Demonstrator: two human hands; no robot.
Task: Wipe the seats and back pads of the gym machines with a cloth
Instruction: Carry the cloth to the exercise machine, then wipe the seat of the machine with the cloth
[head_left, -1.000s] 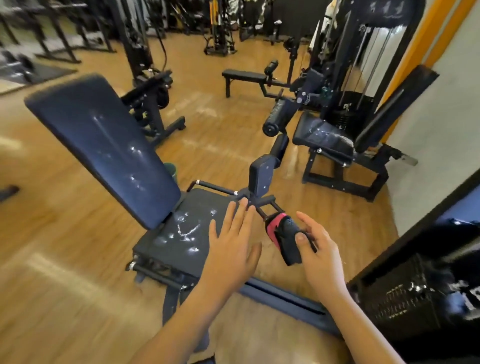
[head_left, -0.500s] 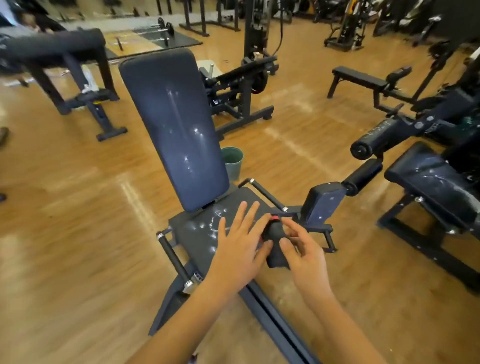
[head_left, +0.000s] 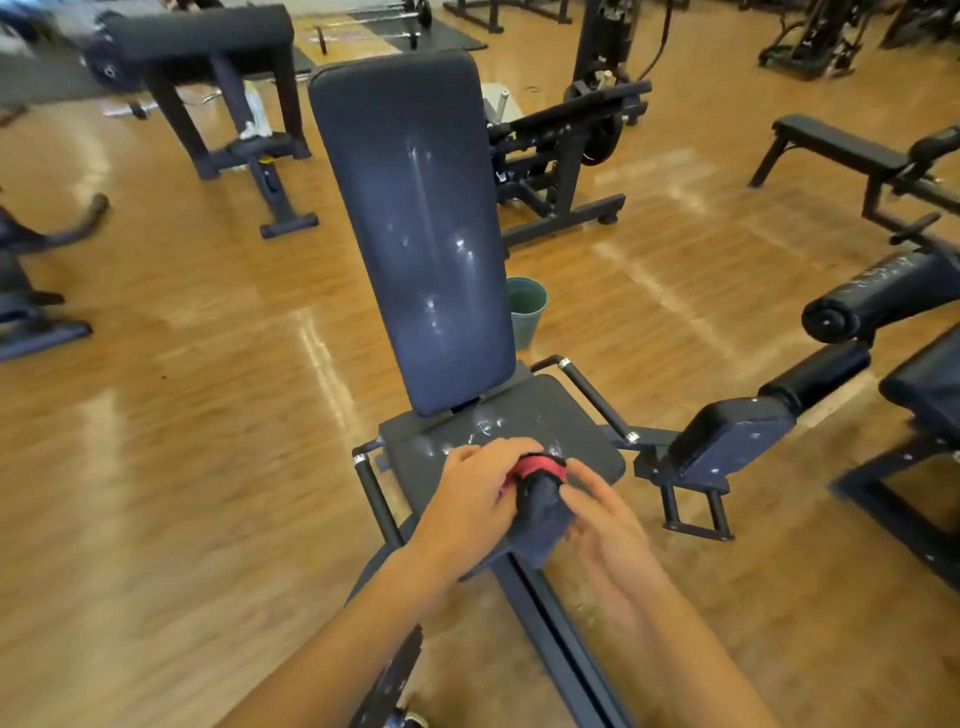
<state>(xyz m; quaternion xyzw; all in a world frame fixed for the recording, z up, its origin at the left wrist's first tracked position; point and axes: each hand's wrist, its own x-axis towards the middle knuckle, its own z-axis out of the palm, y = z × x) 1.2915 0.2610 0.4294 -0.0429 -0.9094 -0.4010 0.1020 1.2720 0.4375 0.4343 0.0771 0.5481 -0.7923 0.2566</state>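
Dark, bunched cloth with a red band (head_left: 537, 499) sits between both hands, just in front of the flat black vinyl seat pad (head_left: 587, 441). The left hand (head_left: 480, 499) curls its fingers over the red band, holding it; the right hand (head_left: 605, 525) is blurred, fingers fairly straight against the cloth's side. Droplets spot the seat beyond the fingertips and the tall upright black back pad (head_left: 415, 218) above them. Wiping seems about to begin; next, spread the cloth and press it onto the wet seat.

Bright, glare streaks on the floor (head_left: 322, 353), blurred and warped edges
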